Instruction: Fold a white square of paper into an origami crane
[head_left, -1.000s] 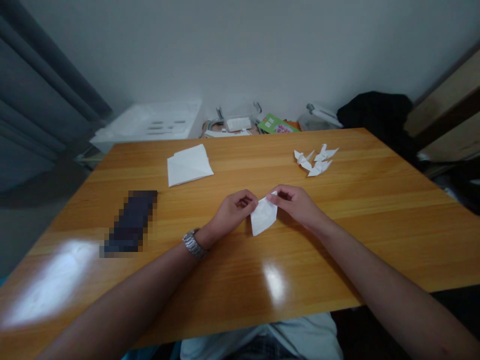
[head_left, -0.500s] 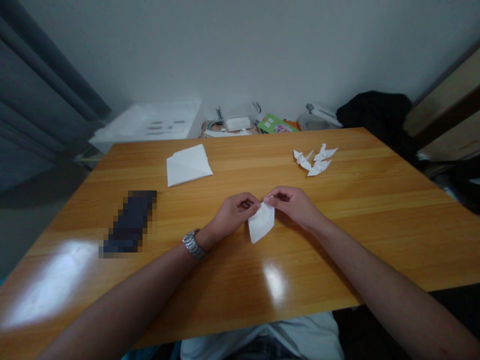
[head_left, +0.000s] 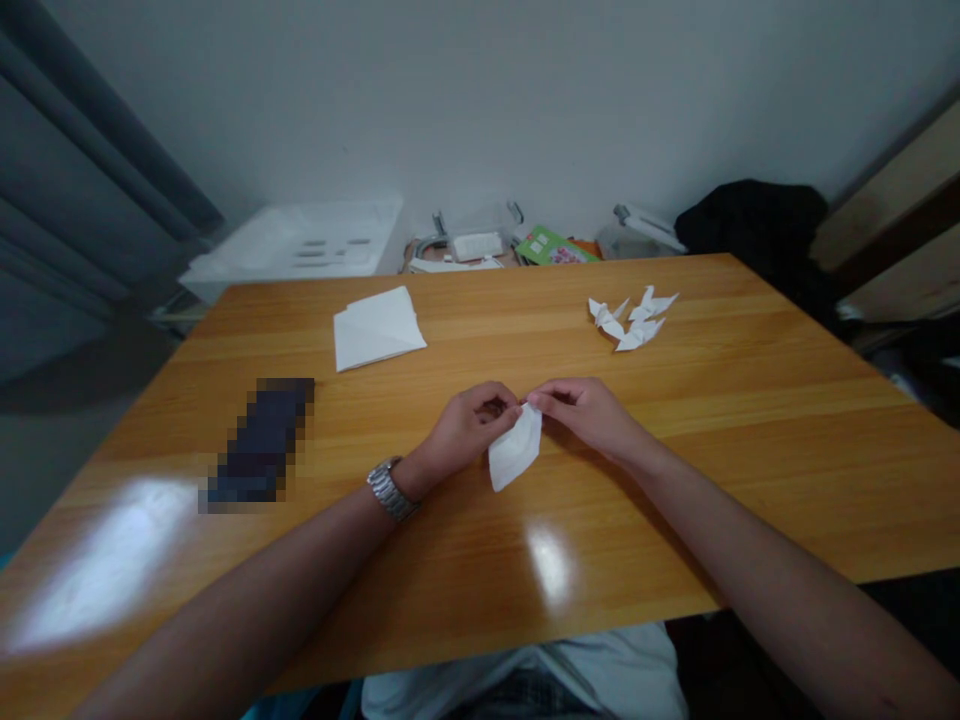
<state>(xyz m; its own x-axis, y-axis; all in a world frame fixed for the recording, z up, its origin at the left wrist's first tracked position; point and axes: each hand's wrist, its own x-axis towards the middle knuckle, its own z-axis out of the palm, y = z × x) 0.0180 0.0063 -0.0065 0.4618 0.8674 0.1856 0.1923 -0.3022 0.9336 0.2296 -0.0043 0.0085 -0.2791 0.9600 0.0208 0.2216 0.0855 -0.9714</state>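
A left hand (head_left: pixel 466 428) and a right hand (head_left: pixel 589 408) pinch the top edge of a small white paper (head_left: pixel 514 452) between thumbs and fingers above the near part of a wooden counter (head_left: pixel 637 560). The piece appears only partly shaped, its visible face broad and flat, with finer creases too blurred to tell. Three folded birds (head_left: pixel 639 334), apparently finished, rest beyond the right hand, while a stack of flat sheets (head_left: pixel 379 330) lies unshaped at far left.

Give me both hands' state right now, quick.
Left hand: closed, pinching the small folded white paper near its top.
Right hand: thumb and fingers closed on the same paper's top corner.
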